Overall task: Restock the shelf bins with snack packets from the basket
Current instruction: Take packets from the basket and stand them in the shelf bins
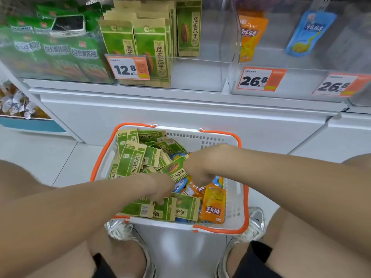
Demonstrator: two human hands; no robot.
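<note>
Head view: right hand apparently pinches green packet; grip of left hand unclear.

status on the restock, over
Right hand grips a green packet in the basket. Left hand down among the packets, grip unclear. Nothing blocking the bins.

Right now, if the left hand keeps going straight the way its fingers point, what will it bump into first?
The green seed packets lying at the near end of the basket. The left hand points down at them, fingertips seemingly touching one, though depth is hard to judge.
</note>
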